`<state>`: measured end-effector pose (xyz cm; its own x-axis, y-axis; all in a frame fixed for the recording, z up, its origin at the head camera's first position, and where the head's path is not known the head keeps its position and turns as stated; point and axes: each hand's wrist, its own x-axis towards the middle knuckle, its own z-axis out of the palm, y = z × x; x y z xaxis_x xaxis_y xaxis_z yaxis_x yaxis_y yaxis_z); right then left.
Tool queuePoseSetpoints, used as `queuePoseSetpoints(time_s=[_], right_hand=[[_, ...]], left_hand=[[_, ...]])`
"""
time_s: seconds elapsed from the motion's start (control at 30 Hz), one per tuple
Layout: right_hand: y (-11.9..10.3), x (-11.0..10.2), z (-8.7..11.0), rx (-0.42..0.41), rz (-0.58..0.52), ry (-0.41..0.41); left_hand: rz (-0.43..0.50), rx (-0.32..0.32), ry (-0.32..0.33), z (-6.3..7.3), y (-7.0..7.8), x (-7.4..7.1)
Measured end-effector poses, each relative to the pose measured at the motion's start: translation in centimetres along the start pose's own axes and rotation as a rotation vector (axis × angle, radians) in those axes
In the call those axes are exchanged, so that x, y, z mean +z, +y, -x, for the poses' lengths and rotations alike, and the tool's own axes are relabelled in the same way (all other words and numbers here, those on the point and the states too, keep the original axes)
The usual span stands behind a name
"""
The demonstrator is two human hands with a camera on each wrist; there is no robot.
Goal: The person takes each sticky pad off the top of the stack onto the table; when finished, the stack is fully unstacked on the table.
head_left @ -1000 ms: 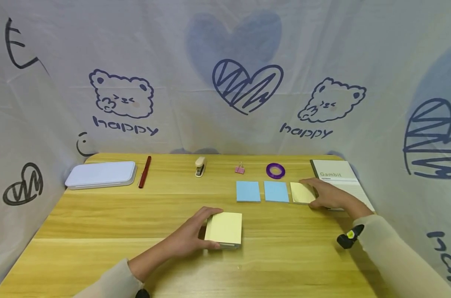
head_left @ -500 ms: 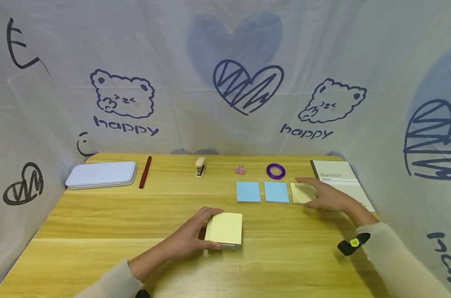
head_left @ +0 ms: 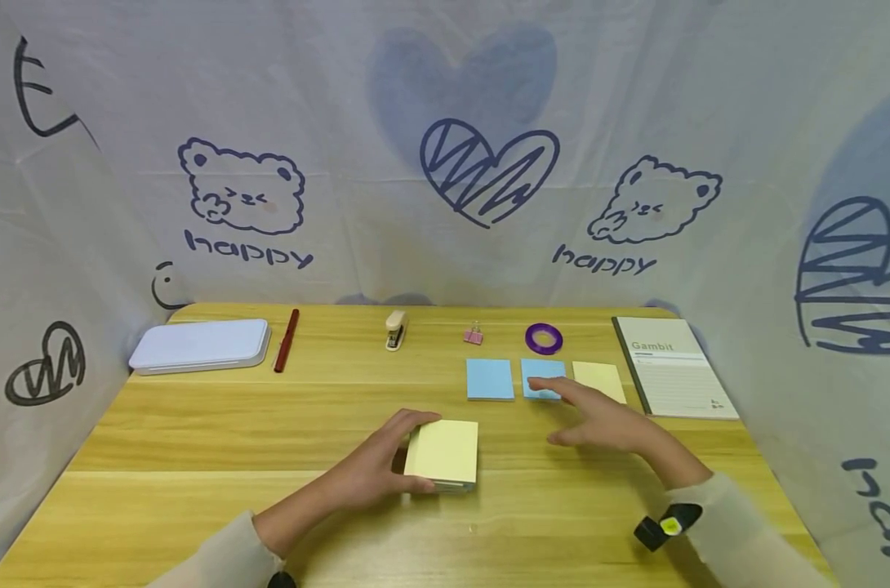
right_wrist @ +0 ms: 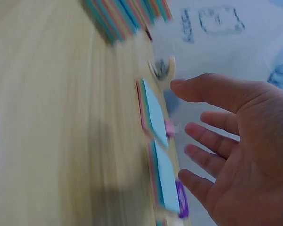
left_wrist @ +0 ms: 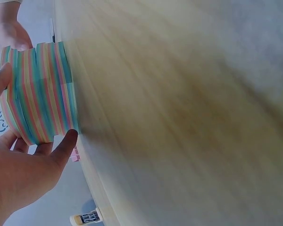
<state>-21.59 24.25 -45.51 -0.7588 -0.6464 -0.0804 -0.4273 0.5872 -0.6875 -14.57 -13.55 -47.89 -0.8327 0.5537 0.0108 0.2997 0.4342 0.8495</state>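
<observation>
My left hand (head_left: pixel 375 461) grips a tall stack of sticky notes (head_left: pixel 445 452) from its left side, thumb at the near edge and fingers at the far edge. In the left wrist view the stack (left_wrist: pixel 40 94) shows many coloured layers, pink, yellow, green and blue. My right hand (head_left: pixel 599 416) is in the air with fingers spread and nothing in it, overlapping a blue sticky note pad (head_left: pixel 543 369) and a yellow sticky note pad (head_left: pixel 599 380) in the head view. Another blue pad (head_left: pixel 490 380) lies left of them.
Along the back of the wooden table (head_left: pixel 269 506) lie a white case (head_left: pixel 198 345), a dark red pen (head_left: pixel 287 340), a stapler (head_left: pixel 395 330), a pink binder clip (head_left: pixel 473 334) and a purple tape roll (head_left: pixel 544 338). A notebook (head_left: pixel 676 367) lies at the right. Printed cloth surrounds the table.
My right hand has let go of the yellow pad at the right and moved left and nearer, uncovering the notebook. My left hand has stayed on the stack.
</observation>
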Motion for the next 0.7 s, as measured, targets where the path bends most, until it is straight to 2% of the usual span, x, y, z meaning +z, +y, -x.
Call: queuePoseSetpoints(time_s=[0.17,0.4,0.53,0.7], right_hand=[[-2.4,2.1,-0.7,-0.062,-0.054,-0.067],[-6.0,4.9,-1.9,-0.09,-0.137,-0.125],[-7.4,6.1,-2.3,-0.091,-0.133,-0.1],[-8.5,7.3,-2.5,-0.07,-0.092,-0.022]], left_hand=[[-0.002,0.003,-0.001,0.0,0.0,0.0],[0.02,-0.002,-0.012,0.0,0.1,0.0],[0.02,0.007,-0.019,0.0,0.0,0.0],[0.017,0.009,-0.019,0.0,-0.1,0.0]])
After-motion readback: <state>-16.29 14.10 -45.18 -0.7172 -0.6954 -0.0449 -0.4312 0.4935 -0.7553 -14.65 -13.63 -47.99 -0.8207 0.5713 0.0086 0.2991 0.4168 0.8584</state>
